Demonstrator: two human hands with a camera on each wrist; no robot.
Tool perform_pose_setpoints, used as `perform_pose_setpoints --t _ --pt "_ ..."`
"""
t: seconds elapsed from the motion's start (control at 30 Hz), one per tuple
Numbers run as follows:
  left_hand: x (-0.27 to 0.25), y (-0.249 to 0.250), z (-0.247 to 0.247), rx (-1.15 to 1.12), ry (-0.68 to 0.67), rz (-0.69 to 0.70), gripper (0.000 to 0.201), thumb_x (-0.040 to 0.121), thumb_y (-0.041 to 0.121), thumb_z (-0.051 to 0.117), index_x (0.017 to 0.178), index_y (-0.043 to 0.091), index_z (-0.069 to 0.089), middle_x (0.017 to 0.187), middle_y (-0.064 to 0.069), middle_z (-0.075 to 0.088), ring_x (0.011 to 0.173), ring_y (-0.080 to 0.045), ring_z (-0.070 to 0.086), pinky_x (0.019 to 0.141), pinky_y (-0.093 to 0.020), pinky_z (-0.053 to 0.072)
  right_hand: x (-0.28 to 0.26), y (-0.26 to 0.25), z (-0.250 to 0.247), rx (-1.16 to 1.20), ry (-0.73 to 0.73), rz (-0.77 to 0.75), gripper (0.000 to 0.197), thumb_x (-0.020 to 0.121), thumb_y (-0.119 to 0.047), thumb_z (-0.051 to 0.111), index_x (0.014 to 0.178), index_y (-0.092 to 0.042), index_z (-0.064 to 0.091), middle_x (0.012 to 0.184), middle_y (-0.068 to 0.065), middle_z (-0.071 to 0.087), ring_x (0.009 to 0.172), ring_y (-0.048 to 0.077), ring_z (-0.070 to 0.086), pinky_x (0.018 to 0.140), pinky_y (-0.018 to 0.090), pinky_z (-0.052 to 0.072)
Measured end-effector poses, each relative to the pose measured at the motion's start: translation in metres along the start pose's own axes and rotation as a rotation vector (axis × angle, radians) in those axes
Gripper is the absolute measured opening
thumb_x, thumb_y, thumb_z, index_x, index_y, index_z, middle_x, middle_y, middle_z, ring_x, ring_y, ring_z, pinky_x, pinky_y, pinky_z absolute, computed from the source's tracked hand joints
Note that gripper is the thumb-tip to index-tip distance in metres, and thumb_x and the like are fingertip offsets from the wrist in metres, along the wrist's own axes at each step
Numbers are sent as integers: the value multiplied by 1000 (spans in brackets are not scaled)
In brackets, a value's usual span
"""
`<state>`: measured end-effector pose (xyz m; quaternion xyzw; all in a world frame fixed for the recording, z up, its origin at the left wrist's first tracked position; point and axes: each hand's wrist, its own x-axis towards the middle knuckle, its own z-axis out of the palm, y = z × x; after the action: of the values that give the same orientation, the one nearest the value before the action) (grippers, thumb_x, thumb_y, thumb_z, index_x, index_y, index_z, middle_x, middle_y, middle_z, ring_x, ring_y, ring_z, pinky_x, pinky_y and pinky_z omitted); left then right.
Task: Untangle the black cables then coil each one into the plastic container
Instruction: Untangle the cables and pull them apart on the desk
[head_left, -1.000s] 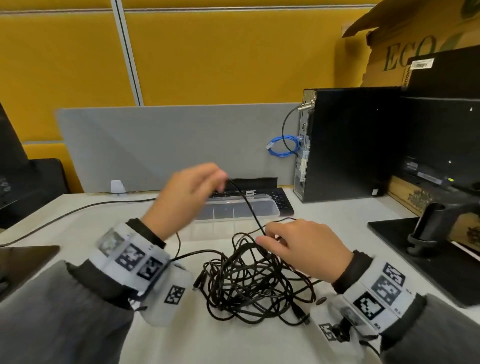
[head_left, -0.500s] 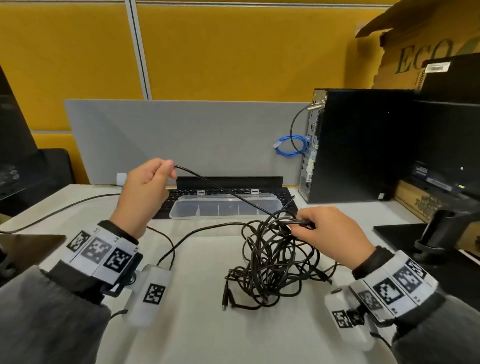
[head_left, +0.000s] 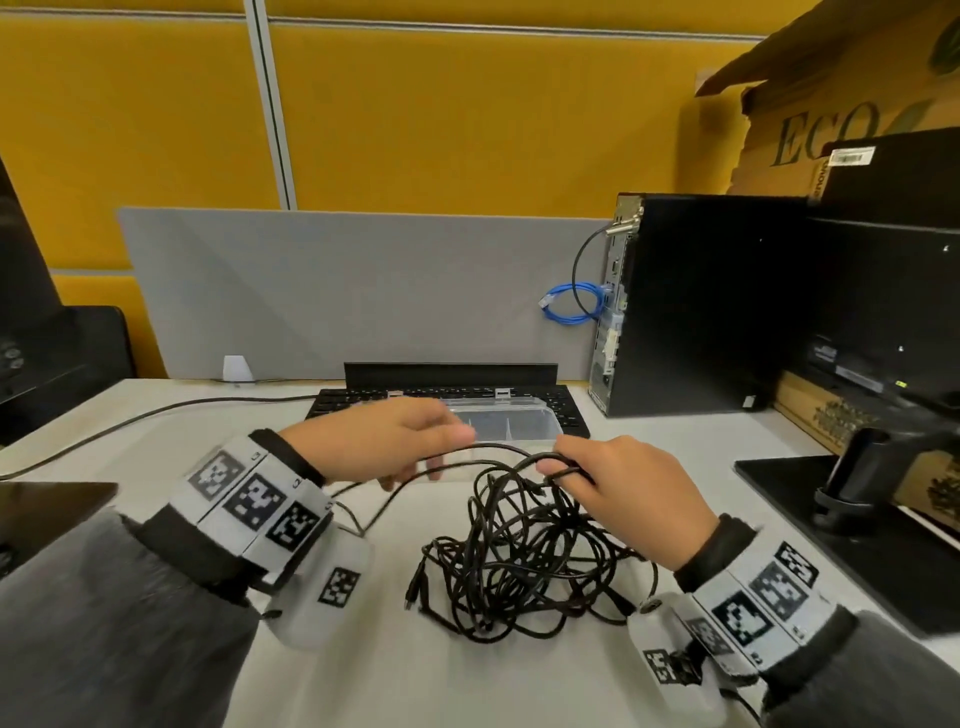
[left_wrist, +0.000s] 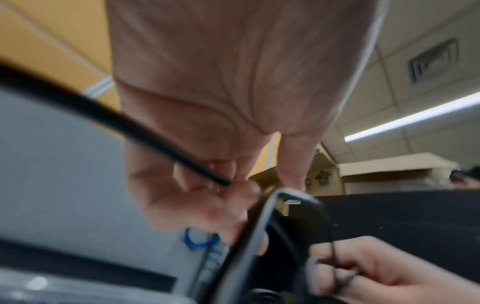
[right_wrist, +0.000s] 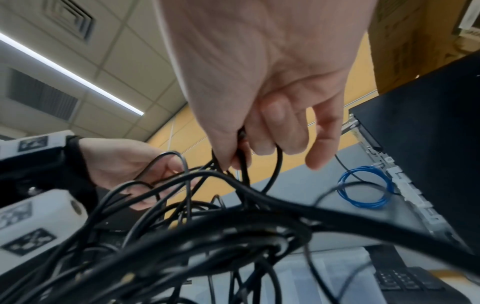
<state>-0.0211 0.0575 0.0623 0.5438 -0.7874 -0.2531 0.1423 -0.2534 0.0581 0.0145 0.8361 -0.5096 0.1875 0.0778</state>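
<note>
- Both of my hands are over the near middle of the white desk (head_left: 519, 686), close together and just above the tangle
- My left hand (head_left: 384, 441) pinches one strand of cable between thumb and fingertips; the left wrist view shows that strand running across my palm into the pinch (left_wrist: 226, 182), though the picture is blurred
- From that pinch the strand arcs right toward my other hand, and another length drops back under my left wrist toward the near left
- My right hand (head_left: 639, 499) has its fingers curled round several loops at the top of the black cables (head_left: 519, 561), thumb side toward the left; the right wrist view shows loops hooked between thumb and fingers (right_wrist: 259, 139)
- Most of the bundle lies heaped on the desk under and to the left of my right hand, a loose knot of many crossing loops with its upper loops lifted by my grip
- One plug end (head_left: 415, 587) hangs at the near left edge of the heap
- How many separate cables are in the knot I cannot tell
- Beyond my hands sits the plastic container (head_left: 519, 423), clear, lidless, with dividers inside, partly hidden behind my left fingers; it rests on the near edge of a black keyboard (head_left: 566, 410)
- At the far right stands a black computer tower (head_left: 701, 306) with a small blue cable coil (head_left: 574, 304) at its left side
- A grey partition (head_left: 337, 291) runs along the far edge of the desk, with a yellow wall (head_left: 441, 114) behind
</note>
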Motion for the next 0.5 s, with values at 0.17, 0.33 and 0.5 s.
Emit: perform_pose_setpoints --t 0.17,0.33,0.5 --pt "12 26 15 -278 263 133 27 96 25 45 77 18 62 38 13 36 34 -1 32 40 -14 26 -3 -13 5 -141 103 -112 34 94 -52 27 81 -29 50 66 -1 63 64 25 62 49 28 32" --pt "11 1 -25 -861 738 102 29 100 20 35 78 19 53 43 10 26 33 -5 20 35 -15 16 -10 0 -4 -170 -135 -18 29 98 -44 28 97 -29 53 87 0 62 82 23 60 58 28 33" --pt "1 -61 -48 -385 828 -158 27 100 19 36 90 13 61 53 -1 41 40 -9 37 39 -19 28 -9 34 -3 277 -265 260 28 98 -29 39 74 -19 48 63 -5 53 51 11 59 49 24 41"
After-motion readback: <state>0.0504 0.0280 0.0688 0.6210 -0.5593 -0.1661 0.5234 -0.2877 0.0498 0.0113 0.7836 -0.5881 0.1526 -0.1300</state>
